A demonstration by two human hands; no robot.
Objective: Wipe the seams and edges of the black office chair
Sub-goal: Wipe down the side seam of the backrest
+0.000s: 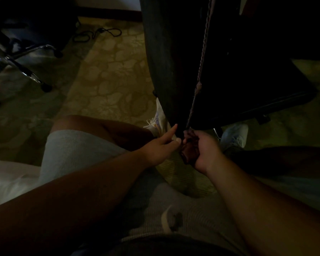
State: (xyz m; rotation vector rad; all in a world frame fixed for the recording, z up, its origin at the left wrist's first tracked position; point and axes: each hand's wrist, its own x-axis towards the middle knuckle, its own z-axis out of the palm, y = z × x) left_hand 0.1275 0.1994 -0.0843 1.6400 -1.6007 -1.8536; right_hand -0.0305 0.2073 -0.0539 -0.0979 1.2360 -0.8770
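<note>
Black upholstery of the chair (pixel 174 61) is filling the upper middle of the head view, its corded seam (pixel 201 71) running down to the bottom edge. The right hand (pixel 204 150) is gripping a dark cloth (pixel 189 152) at the seam's lower end; the left hand (pixel 161 146) is touching the edge with an extended forefinger. Next, I judge, the cloth should be travelling up the seam. Room is tight: knees, shoes (pixel 233 135) below, a second chair's base (pixel 22 71) well apart to the left.

A dim carpeted room — patterned carpet (pixel 107 74), a second swivel chair's chrome base (pixel 17 60), a loose cable (pixel 100 34).
</note>
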